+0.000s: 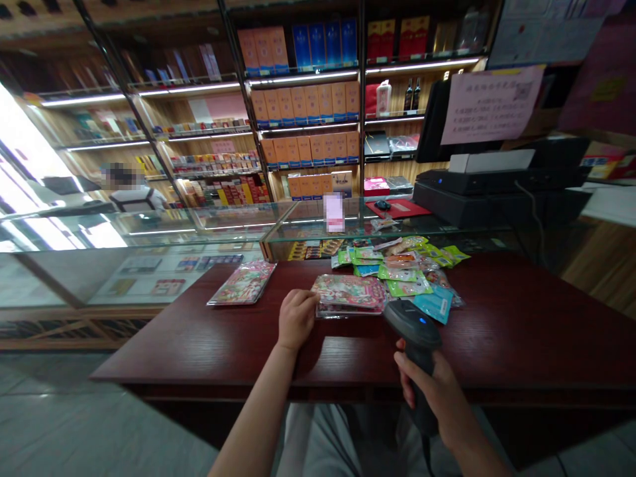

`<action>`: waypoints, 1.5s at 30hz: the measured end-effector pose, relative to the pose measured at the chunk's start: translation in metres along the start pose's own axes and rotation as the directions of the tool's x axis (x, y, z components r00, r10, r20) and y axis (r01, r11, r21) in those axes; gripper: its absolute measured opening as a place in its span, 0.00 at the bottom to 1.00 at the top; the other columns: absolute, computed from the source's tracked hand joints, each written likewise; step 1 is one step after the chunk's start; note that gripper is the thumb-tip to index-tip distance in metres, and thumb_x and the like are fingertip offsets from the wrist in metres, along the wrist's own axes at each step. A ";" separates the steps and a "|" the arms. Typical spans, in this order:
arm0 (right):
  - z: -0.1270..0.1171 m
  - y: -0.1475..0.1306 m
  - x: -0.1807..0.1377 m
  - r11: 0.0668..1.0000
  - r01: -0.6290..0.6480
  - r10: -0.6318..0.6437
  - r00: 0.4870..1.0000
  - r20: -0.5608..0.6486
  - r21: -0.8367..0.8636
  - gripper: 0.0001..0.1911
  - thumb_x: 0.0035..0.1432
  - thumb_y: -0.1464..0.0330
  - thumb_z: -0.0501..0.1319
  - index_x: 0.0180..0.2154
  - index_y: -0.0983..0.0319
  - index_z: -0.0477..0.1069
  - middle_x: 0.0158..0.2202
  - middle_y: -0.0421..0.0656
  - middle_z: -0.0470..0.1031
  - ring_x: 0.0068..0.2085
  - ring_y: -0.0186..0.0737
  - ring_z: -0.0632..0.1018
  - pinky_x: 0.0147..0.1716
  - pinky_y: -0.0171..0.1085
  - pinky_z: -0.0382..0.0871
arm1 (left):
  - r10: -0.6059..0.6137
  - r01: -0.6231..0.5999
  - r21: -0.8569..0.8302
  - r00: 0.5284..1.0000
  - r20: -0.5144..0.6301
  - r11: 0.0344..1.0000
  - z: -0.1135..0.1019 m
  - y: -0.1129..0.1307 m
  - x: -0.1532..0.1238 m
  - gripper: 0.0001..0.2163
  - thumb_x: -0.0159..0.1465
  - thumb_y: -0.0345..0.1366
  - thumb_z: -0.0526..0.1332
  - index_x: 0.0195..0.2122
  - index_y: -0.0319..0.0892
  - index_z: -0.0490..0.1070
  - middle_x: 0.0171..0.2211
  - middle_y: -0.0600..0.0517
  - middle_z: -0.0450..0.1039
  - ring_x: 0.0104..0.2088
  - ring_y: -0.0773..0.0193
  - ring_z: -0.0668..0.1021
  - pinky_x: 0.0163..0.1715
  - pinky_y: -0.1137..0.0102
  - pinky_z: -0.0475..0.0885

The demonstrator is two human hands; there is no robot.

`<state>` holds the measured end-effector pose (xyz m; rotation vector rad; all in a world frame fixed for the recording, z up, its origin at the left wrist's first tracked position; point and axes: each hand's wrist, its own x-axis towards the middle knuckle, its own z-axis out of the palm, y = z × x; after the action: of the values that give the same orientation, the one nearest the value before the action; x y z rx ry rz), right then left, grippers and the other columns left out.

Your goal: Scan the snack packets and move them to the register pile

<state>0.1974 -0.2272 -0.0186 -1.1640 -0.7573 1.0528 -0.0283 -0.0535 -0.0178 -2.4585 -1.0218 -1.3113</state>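
Note:
My left hand is closed on the left edge of a colourful pink-and-green booklet-like pack in clear wrapping, one of a small stack on the dark red desk. In my right hand is a black barcode scanner, its blue light lit and its head tilted toward the stack. A similar pack lies farther left, apart from both hands. Just beyond the scanner sits a pile of small snack packets, mostly green, with a blue packet at its near side.
A glass display counter runs behind the desk. At the right stand a monitor with a paper notice and a black cash drawer. Boxed goods fill the back shelves. A person is behind the counter at left.

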 end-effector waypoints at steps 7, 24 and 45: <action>0.000 -0.001 0.001 1.000 -0.011 0.011 1.000 0.001 -0.007 0.25 0.45 0.53 0.70 0.38 0.62 0.68 0.13 0.31 0.67 0.11 0.29 0.64 0.10 0.28 0.58 | 0.057 -0.062 0.012 0.967 0.249 0.998 0.004 0.010 0.002 0.12 0.60 0.30 0.56 0.39 0.46 0.78 0.37 0.47 0.76 0.40 0.57 0.74 0.43 0.61 0.69; 0.006 0.002 0.001 0.999 0.004 -0.003 1.000 0.019 -0.041 0.24 0.46 0.52 0.70 0.37 0.62 0.69 0.12 0.31 0.65 0.12 0.29 0.64 0.11 0.29 0.58 | -0.076 0.096 -0.077 0.971 0.228 0.992 0.017 0.012 0.000 0.13 0.58 0.44 0.65 0.42 0.47 0.77 0.41 0.45 0.76 0.44 0.53 0.75 0.48 0.59 0.68; 0.005 0.006 -0.002 0.992 -0.040 0.051 0.995 0.084 -0.120 0.26 0.46 0.50 0.69 0.38 0.62 0.68 0.13 0.32 0.66 0.12 0.31 0.65 0.12 0.31 0.59 | -0.687 0.510 0.707 0.725 -0.048 0.489 -0.029 -0.101 -0.010 0.22 0.58 0.37 0.61 0.53 0.35 0.70 0.59 0.30 0.63 0.64 0.36 0.57 0.60 0.42 0.45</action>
<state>0.1904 -0.2265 -0.0231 -1.2471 -0.8745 1.1148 -0.1169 0.0044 -0.0242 -1.7157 -2.1289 -0.5126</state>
